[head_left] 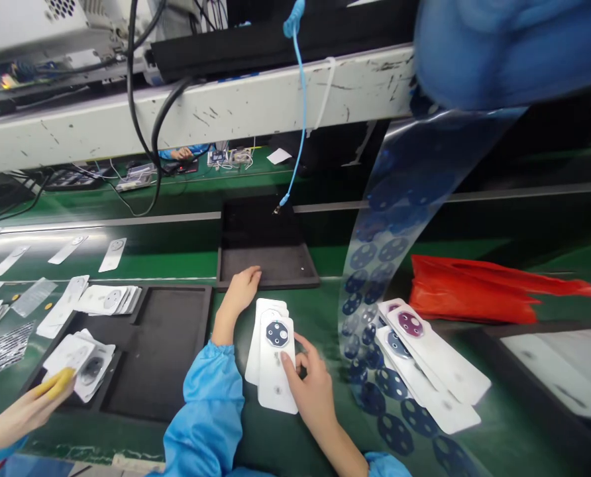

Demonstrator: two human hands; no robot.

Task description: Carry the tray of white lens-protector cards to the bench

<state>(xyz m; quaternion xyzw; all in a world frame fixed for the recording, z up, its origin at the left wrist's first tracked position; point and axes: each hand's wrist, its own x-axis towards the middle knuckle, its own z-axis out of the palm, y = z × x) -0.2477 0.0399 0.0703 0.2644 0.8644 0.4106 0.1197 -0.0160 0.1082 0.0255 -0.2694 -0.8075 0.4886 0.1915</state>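
Note:
My right hand (311,384) has its thumb on the face and its fingers at the right edge of a white rounded card-like panel (277,377) with a dark blue camera-shaped disc. Beneath that panel lie other white ones, slightly fanned. My left hand (238,295) is at the near rim of a black tray (266,262), fingers bent and held together; anything between them is hidden. On my right, more white panels (442,358) overlap, with purple and blue discs. They partly cover a clear film strip (375,252) carrying rows of dark blue discs.
A co-worker's hand (37,404) with yellow finger covers holds similar panels over a compartmented black tray (151,358). A light blue cable (303,99) hangs from the white beam (246,99). A red bag (454,291) lies right; blurred blue material (509,53) fills the upper right.

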